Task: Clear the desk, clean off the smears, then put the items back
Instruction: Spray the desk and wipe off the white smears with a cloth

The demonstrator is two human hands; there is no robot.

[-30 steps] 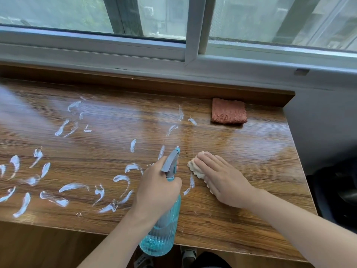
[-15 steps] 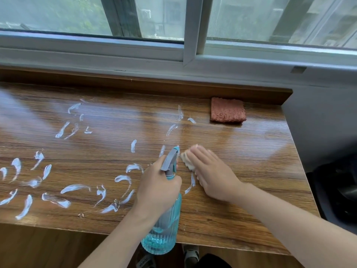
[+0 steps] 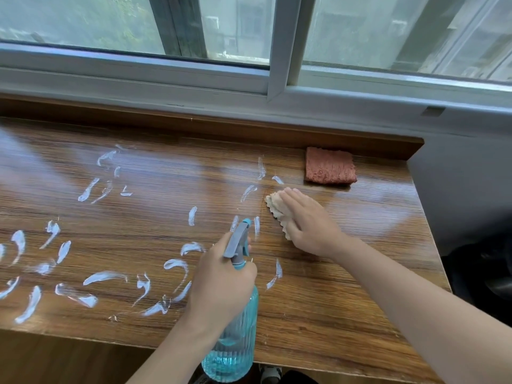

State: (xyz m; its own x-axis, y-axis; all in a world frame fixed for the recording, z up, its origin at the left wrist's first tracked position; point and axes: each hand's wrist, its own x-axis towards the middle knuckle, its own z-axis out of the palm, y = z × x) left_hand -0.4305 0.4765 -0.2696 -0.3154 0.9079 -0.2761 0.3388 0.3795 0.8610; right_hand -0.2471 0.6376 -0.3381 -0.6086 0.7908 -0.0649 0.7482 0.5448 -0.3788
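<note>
The right hand (image 3: 310, 223) has slid its cream cloth (image 3: 277, 207) away from the desk's front edge toward the back right corner since a second ago, palm flat, fingers pressing the cloth to the wood just short of a folded rust-red cloth (image 3: 329, 169) lying against the rear ledge. The glossy wooden desk (image 3: 360, 314) sits below a grey-framed sliding window (image 3: 282, 51), its left and centre streaked with white smears (image 3: 177, 268), the right end bare. The left hand (image 3: 221, 284) is clenched around the neck of a ribbed blue spray bottle (image 3: 235, 347) held over the front edge, grey nozzle pointing toward the window.
</note>
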